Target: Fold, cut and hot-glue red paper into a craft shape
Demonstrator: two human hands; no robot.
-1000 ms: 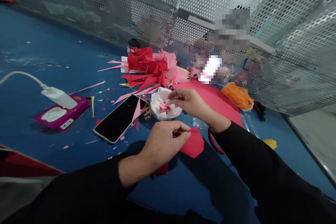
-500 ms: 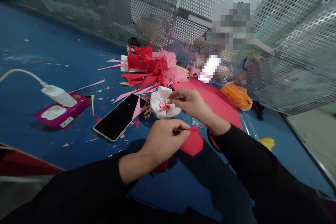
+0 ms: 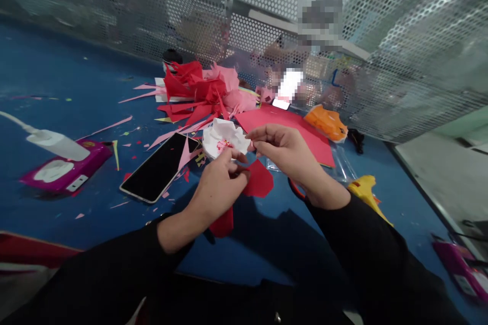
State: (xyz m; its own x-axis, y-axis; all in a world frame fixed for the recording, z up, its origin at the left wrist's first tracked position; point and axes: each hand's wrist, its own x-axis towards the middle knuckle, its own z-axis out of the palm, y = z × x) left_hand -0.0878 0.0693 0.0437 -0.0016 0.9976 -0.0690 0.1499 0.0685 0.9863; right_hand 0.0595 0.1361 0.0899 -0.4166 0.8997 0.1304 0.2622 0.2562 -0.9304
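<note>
My left hand [image 3: 219, 183] is closed at the near side of a small bowl, its thumb and fingers pinching the left edge of a red paper piece [image 3: 261, 180] with cut corners. My right hand [image 3: 284, 157] is just right of the bowl, thumb and forefinger pinched on a tiny pinkish bit too small to make out. White crumpled paper [image 3: 215, 132] lines the bowl, with small red and pink scraps [image 3: 224, 145] inside. Another folded red piece [image 3: 222, 223] is below my left wrist, partly hidden by it.
A black-screened phone [image 3: 156, 170] and a purple power strip [image 3: 68, 172] with a white plug are left. Red and pink paper offcuts [image 3: 206, 86] are heaped behind the bowl. Right are a red sheet [image 3: 301, 132], an orange packet [image 3: 328, 123] and a yellow tool [image 3: 366, 190]. A perforated metal screen [image 3: 190, 5] stands behind.
My right hand has moved back from over the bowl to its right side. My left hand, with the red paper, is now closer to the bowl. The view has shifted right.
</note>
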